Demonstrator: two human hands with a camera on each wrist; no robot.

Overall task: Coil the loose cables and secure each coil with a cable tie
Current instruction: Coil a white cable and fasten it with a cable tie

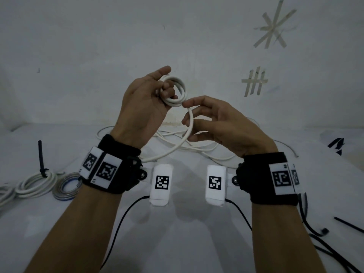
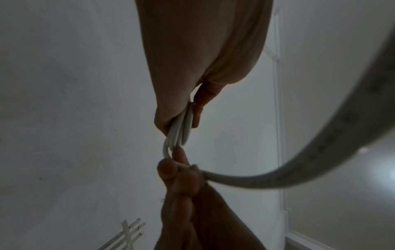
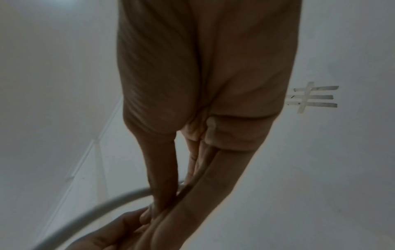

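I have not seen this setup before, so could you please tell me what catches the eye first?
Mid-frame, the left hand holds up a small white cable coil, while the right hand guides the loose cable trailing down to the table. At far left lie finished coils, one bound by a dark cable tie.

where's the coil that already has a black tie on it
In the head view, the tied white cable coil lies on the table's left side, beside a blue-and-grey wire coil and left of the left hand.

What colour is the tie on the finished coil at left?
Dark navy or black tie; head view shows it best.
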